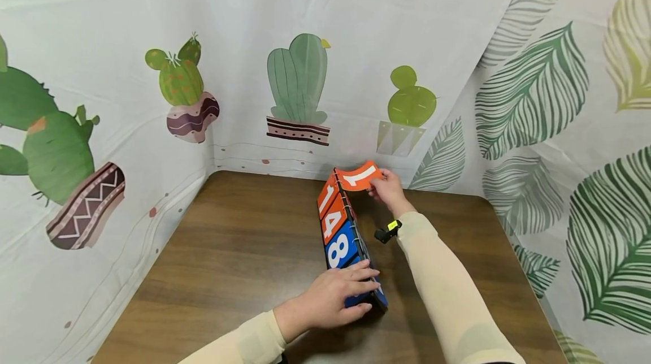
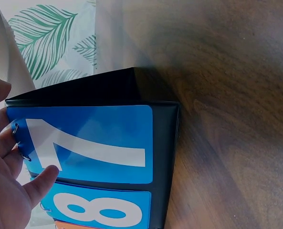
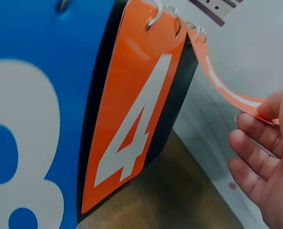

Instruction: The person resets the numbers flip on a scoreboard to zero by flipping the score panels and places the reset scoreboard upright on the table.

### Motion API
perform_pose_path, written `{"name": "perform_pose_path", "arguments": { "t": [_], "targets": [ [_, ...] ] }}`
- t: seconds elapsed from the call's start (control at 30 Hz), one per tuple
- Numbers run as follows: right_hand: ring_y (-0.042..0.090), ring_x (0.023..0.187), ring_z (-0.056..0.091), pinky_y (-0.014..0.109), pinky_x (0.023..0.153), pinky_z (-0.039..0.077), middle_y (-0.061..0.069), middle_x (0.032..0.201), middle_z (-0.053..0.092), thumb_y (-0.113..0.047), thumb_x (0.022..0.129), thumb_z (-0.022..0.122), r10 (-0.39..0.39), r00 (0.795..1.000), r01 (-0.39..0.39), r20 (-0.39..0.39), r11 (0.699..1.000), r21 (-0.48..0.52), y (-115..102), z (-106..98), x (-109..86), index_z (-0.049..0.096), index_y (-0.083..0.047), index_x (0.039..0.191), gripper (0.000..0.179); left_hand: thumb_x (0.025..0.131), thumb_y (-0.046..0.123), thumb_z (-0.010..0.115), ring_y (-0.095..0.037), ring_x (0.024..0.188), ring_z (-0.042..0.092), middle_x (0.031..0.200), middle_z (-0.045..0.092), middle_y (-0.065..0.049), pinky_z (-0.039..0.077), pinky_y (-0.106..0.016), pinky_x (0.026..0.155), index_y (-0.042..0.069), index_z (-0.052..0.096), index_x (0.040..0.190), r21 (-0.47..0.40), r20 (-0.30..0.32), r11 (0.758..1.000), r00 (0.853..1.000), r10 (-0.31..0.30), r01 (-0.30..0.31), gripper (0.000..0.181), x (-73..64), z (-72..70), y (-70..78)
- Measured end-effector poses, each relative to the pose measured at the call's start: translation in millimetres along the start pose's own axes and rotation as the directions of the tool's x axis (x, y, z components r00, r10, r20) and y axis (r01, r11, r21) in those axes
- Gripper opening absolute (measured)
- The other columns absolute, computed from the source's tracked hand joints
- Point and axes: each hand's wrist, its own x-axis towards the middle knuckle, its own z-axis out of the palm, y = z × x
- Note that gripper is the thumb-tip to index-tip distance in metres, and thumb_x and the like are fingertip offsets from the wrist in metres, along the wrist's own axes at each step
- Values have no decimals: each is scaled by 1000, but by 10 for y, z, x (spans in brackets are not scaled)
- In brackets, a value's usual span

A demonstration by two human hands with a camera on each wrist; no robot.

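Observation:
A tabletop flip scoreboard (image 1: 334,224), black and tent-shaped, stands on the table with orange and blue number cards hung on metal rings. Its left face shows 1, 4 and 8 in the head view. Over the near end of the ridge lies my left hand (image 1: 335,298), gripping it with the thumb against the blue 7 card (image 2: 103,143). At the far end my right hand (image 1: 389,190) pinches the free edge of an orange card (image 1: 359,177) marked 1. That card bends up from its rings, and the right wrist view shows it beside the orange 4 card (image 3: 124,138).
The scoreboard stands on a brown wooden table (image 1: 244,228). Behind the table hangs a white cloth (image 1: 239,25) printed with cacti, and leaf-printed cloth (image 1: 539,194) covers the right side. A black device with a yellow tag (image 1: 390,229) sits at the right wrist.

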Motion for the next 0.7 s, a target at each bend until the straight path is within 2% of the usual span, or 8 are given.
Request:
{"name": "perform_pose_path", "arguments": {
  "t": [0.17, 0.33, 0.5, 0.7],
  "targets": [
    [12, 58, 64, 31, 61, 59, 8, 80, 69, -9, 96, 57, -46, 999, 46, 28, 999, 14, -100, -23, -4, 59, -5, 137, 41, 107, 47, 50, -13, 155, 34, 159, 49, 9, 43, -42, 118, 29, 56, 148, -3, 1, 1000, 1000, -2, 2, 45, 0, 5, 3],
    [13, 58, 63, 24, 55, 54, 9, 78, 68, -7, 94, 57, -88, 996, 88, -1, 996, 13, -224, -58, -16, 62, -5, 134, 40, 107, 46, 50, -14, 155, 35, 159, 49, 8, 43, -42, 118, 29, 56, 147, -6, -3, 1000, 1000, 2, -2, 44, 6, 5, 4],
    [24, 65, 63, 33, 60, 55, 12, 79, 67, -6, 94, 57, -157, 988, 157, -3, 987, 10, -410, -51, -33, 66, -5, 128, 35, 107, 46, 50, -15, 154, 35, 159, 49, 8, 43, -42, 118, 29, 56, 147, -8, -6, 1000, 1000, -2, 2, 45, 15, 7, 9],
    [31, 68, 63, 39, 62, 55, 18, 82, 66, -6, 95, 56, -233, 971, 232, 54, 972, 20, -705, 43, -80, 70, -3, 124, 32, 107, 45, 51, -15, 154, 36, 158, 51, 8, 43, -42, 118, 28, 57, 147, -11, -10, 1000, 1000, -5, 5, 44, 12, 1, 18]
  ]
}}
